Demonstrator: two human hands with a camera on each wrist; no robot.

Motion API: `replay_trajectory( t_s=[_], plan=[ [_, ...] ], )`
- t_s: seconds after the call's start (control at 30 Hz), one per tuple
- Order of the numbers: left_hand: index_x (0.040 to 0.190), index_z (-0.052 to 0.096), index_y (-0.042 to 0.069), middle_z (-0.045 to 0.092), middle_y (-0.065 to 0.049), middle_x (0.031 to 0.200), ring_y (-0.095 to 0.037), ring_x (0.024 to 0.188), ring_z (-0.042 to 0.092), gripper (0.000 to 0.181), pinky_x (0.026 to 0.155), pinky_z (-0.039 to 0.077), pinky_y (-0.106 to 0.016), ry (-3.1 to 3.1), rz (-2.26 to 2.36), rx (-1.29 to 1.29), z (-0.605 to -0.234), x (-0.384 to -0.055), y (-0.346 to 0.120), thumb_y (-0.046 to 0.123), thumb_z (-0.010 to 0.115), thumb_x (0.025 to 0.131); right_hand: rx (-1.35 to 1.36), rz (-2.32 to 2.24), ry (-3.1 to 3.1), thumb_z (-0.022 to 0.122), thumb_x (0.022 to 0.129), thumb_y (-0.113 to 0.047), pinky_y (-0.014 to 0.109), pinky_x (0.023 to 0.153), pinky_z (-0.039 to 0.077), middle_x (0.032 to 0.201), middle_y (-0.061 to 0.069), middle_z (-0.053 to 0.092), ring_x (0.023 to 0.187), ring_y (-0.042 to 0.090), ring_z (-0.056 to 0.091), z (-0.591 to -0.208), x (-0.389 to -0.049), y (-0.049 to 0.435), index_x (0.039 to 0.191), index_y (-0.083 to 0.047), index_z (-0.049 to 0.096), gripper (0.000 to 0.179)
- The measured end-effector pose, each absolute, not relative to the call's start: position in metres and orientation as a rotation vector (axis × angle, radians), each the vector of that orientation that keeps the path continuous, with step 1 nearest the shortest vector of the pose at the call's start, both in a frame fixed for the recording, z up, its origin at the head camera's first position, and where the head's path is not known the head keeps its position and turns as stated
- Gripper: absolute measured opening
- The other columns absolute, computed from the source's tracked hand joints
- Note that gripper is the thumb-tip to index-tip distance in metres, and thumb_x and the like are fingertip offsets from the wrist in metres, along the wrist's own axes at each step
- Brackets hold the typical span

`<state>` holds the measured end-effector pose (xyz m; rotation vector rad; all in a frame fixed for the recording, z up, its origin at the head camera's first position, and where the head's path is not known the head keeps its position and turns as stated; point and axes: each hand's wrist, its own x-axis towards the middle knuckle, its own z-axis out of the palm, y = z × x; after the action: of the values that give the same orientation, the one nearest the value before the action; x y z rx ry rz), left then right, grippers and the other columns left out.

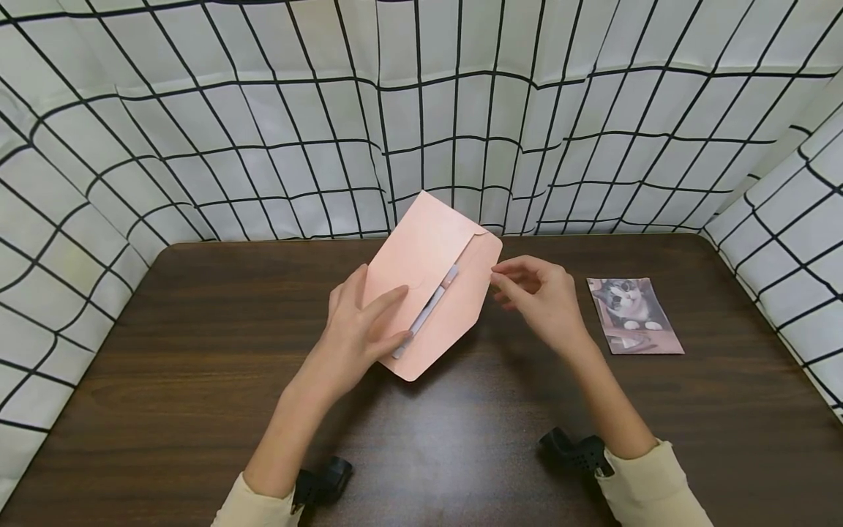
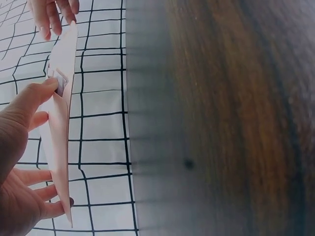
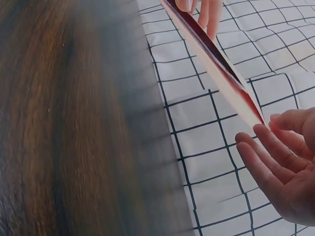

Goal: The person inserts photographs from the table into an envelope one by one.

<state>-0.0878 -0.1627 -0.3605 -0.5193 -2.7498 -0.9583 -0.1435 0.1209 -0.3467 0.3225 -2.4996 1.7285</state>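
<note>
The left hand (image 1: 349,333) is gripping the left side of a pink envelope (image 1: 421,252), fingers spreading across it, thumb resting low beside the pale strip (image 1: 429,310) that is showing where the flap (image 1: 461,315) is meeting the pocket; the right hand (image 1: 538,294) seems to be pinching the flap's right edge. Between them they are holding the envelope tilted above the table (image 1: 197,337). From where I'm standing, that strip, probably a card's edge, could be catching or buckling if the thumb is pressing too hard, and the flap could be creasing if the right fingers are tugging. The envelope itself is looking smooth and thin, the flap's corners rounding softly. Over to the right a cat picture (image 1: 634,316) is lying flat, and on the far side a black-and-white grid cloth (image 1: 437,113) is hanging
</note>
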Motion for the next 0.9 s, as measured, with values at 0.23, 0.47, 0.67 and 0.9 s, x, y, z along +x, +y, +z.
replay_trajectory(
  t_s=[0.23,0.47,0.67,0.9],
  plan=[
    [0.143,0.066,0.012,0.019,-0.033,0.168,-0.052,0.152,0.02,0.054,0.113,0.039,-0.068,-2.751,-0.958,-0.514,-0.359,-0.088,-0.164,0.019,0.084,0.093,0.328,1.423,-2.566,0.075,0.099,-0.008,0.021,0.07,0.055,0.104,0.017,0.079,0.083,0.031,0.077,-0.349,-0.147,0.128,0.112,-0.001,0.076,0.015],
    [0.143,0.066,0.013,0.02,-0.034,0.167,-0.052,0.152,0.021,0.053,0.113,0.039,-0.068,-2.743,-0.956,-0.518,-0.359,-0.087,-0.165,0.018,0.083,0.093,0.364,1.291,-2.583,0.074,0.099,-0.008,0.047,0.085,0.06,0.107,0.017,0.079,0.092,0.033,0.077,-0.349,-0.149,0.134,0.116,0.0,0.075,0.019],
    [0.142,0.067,0.012,0.022,-0.034,0.166,-0.053,0.15,0.022,0.052,0.111,0.039,-0.068,-2.715,-0.958,-0.528,-0.359,-0.086,-0.165,0.016,0.083,0.093,0.391,1.23,-2.603,0.073,0.099,-0.007,0.05,0.085,0.061,0.108,0.019,0.078,0.097,0.035,0.077,-0.35,-0.15,0.139,0.119,0.001,0.072,0.021],
    [0.142,0.067,0.012,0.021,-0.034,0.167,-0.053,0.151,0.021,0.054,0.112,0.039,-0.068,-2.711,-0.965,-0.525,-0.36,-0.087,-0.166,0.017,0.085,0.092,0.402,1.137,-2.634,0.073,0.099,-0.004,0.052,0.089,0.06,0.114,0.024,0.076,0.101,0.04,0.076,-0.351,-0.153,0.145,0.121,0.004,0.07,0.024]
  ],
)
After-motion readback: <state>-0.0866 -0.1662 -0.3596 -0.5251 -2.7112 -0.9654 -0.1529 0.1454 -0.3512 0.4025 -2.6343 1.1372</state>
